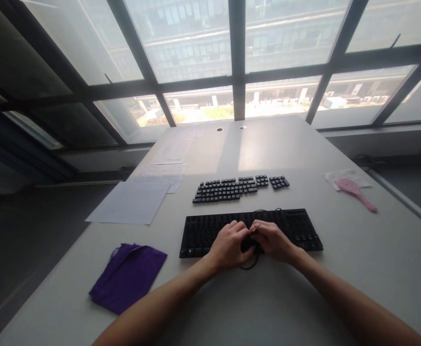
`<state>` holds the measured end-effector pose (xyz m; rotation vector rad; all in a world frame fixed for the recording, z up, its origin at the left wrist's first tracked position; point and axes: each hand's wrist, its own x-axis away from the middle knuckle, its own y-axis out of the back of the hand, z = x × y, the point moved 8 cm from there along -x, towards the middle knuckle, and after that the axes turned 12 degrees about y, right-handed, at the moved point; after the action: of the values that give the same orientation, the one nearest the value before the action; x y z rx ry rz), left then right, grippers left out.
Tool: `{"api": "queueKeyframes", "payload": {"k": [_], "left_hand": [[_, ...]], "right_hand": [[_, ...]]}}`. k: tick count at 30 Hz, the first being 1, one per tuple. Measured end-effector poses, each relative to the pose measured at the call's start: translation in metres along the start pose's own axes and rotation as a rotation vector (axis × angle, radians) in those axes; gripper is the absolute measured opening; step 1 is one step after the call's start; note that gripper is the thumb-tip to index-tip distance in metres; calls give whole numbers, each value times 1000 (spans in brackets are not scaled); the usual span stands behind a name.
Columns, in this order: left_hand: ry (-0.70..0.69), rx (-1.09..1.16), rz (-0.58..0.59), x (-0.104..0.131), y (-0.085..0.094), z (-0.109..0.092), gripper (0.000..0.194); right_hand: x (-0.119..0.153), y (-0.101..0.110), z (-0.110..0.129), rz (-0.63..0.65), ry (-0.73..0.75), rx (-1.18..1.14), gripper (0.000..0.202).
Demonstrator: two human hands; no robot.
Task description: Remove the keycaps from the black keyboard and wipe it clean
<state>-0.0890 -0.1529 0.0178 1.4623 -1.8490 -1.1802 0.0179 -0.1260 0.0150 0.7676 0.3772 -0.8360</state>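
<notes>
Head view: on the pale surface [290,302], a black keyboard [203,230] is laid flat. Over its middle, the left hand [229,244] and right hand [272,240] are brought together, fingers curled and tips almost meeting. Whether anything is pinched between them cannot be told, as the fingertips are too dark and small to read. Part of the keyboard is covered by both hands; most of its visible upper rows appear to be without caps, while caps can be seen along the front edge.

Beyond the keyboard, loose black keycaps [219,193] are arranged in blocks like a keyboard's layout. Those blocks could be knocked out of order if they were brushed by a knuckle or if the keyboard were pushed back. A small part could be dropped or lost in the dark frame if it were gripped poorly. The keyboard could also be dragged askew if the cable [251,266], looped at its front edge beneath the hands, were snagged by a wrist.

No open container is seen. A purple cloth item [129,276] is left folded by the left forearm; whether it is a pouch, or anything is held inside, cannot be told. At the right, a pink brush [354,191] is rested partly on a thin white wrapper [362,180].
</notes>
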Motion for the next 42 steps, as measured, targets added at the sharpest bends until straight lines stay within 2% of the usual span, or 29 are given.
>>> {"api": "queueKeyframes", "payload": {"k": [6,11,16,19,25,29,32,35,37,39,42], "left_hand": [[44,107,-32,-1,-2,9,14],[26,286,-66,-1,-1,13,18],[114,418,-105,-1,1,24,36],[95,354,-146,0,5,22,32],[-71,147,-165,3,7,4,23],[-71,86,-216,6,8,2,21],[-54,154,-227,5,13,3,13],[8,288,-217,-7,24,7,10],[86,304,-256,-22,36,15,12],[131,247,-294,-43,44,24,15],[104,75,-277,-80,43,34,15]], "right_hand": [[0,17,-9,-166,-116,-40,13],[3,17,-16,-200,-171,-14,11],[5,14,-19,-212,-210,-20,15],[5,12,-21,-198,-227,-53,16],[7,11,-28,-218,-297,-105,16],[8,12,-29,-262,-341,-125,16],[8,13,-28,-278,-343,-106,16],[9,16,-31,-315,-358,-96,16],[9,15,-32,-315,-362,-107,17],[8,14,-32,-307,-359,-114,17],[9,15,-32,-317,-359,-108,16]]}}
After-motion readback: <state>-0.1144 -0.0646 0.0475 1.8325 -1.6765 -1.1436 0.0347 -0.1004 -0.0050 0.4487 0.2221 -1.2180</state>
